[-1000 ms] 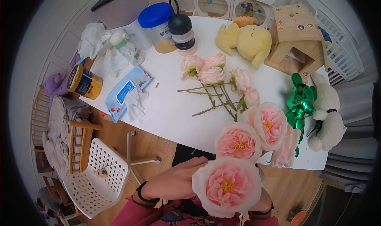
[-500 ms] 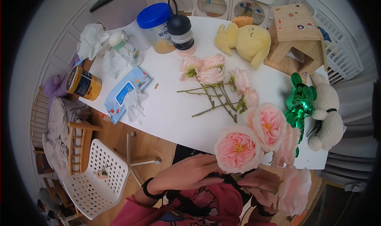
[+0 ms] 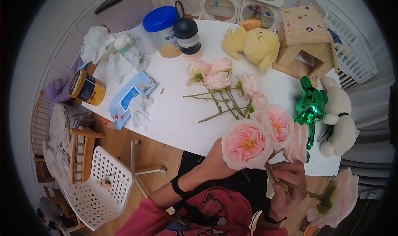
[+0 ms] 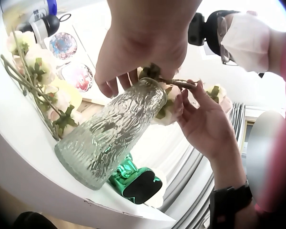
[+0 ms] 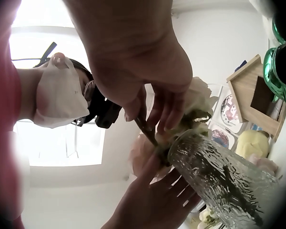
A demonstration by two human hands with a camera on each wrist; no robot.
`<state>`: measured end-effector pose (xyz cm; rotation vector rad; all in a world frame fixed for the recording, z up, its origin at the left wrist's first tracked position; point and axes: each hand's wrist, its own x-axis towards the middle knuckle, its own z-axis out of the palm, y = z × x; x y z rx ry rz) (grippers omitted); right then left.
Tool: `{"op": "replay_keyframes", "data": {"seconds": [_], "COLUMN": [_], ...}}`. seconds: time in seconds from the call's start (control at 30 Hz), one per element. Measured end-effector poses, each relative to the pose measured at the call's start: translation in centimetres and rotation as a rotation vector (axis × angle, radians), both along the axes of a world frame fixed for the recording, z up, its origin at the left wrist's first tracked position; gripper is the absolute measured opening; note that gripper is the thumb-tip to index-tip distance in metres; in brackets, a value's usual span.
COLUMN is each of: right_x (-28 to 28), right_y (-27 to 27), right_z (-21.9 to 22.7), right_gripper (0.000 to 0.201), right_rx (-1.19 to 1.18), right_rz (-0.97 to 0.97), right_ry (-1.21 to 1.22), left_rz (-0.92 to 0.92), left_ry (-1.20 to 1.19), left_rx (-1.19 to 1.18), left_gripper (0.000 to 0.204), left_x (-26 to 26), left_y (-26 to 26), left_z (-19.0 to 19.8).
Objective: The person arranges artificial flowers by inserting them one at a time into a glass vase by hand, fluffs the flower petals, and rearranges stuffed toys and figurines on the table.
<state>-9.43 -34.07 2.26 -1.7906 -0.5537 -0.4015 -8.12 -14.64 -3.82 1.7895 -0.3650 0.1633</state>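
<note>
My right hand (image 3: 288, 186) pinches the stem of a pink rose (image 3: 338, 198), whose bloom points outward to the right. In the left wrist view the stem (image 4: 178, 82) runs sideways from the fingers to the mouth of a ribbed clear glass vase (image 4: 112, 133). Other open pink roses (image 3: 246, 145) stand in the vase and hide it in the head view. My left hand (image 3: 217, 161) is at the vase mouth, partly behind the blooms; in the right wrist view its fingers (image 5: 174, 188) extend beside the rim.
More cut roses (image 3: 217, 76) lie mid-table. A green shiny figurine (image 3: 309, 105) and white plush (image 3: 336, 116) are right of the vase. Yellow plush (image 3: 259, 47), wooden house (image 3: 306, 41), lidded tub (image 3: 166, 33) and wipes pack (image 3: 132, 99) surround them. A small flower lies on the white chair (image 3: 99, 190).
The rose in my right hand has swung from in front of my body out to the right, its bloom turning away. My left hand has moved up and right to the vase.
</note>
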Motion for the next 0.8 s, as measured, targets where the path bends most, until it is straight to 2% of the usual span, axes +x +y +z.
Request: {"op": "replay_keyframes", "data": {"seconds": [0.07,0.17,0.2,0.27,0.3,0.37,0.5,0.57,0.73,0.8], "right_x": [0.1,0.2,0.3,0.4,0.4,0.3,0.6,0.8,0.7,0.6], "right_y": [0.2,0.4,0.5,1.0,1.2,1.5,1.8,1.9,2.1,2.4], "right_z": [0.0,-0.1,-0.2,-0.2,-0.2,-0.1,-0.6,-0.6,-0.5,-0.6], "right_gripper": [0.017,0.020,0.022,0.022,0.022,0.021,0.022,0.020,0.025,0.024], "right_rx": [0.037,0.059,0.044,0.027,0.009,-0.037,-0.087,-0.075,-0.051,0.107], "right_rz": [-0.026,-0.057,-0.062,-0.073,-0.083,-0.092,-0.139,-0.149,-0.144,-0.191], "right_ry": [0.003,0.009,0.012,0.022,0.032,0.049,0.016,0.009,0.019,0.068], "left_rz": [0.024,0.097,0.096,0.175,0.176,0.213,0.245,0.273,0.222,0.207], "left_ry": [-0.168,-0.208,-0.210,-0.114,-0.113,-0.288,-0.257,-0.405,-0.345,-0.337], "left_rx": [0.277,0.398,0.399,0.119,0.120,0.188,0.243,0.440,0.350,0.329], "left_gripper": [0.054,0.051,0.051,0.044,0.044,0.036,0.036,0.036,0.037,0.037], "left_x": [0.1,-0.3,-0.3,-0.2,0.0,0.2,0.2,0.1,0.0,0.0], "left_y": [-0.4,-0.9,-1.1,-1.7,-1.8,-2.0,-2.2,-2.1,-2.3,-2.4], "left_z": [-0.5,-0.9,-1.0,-1.1,-1.1,-1.1,-2.7,-3.1,-3.1,-3.1]}}
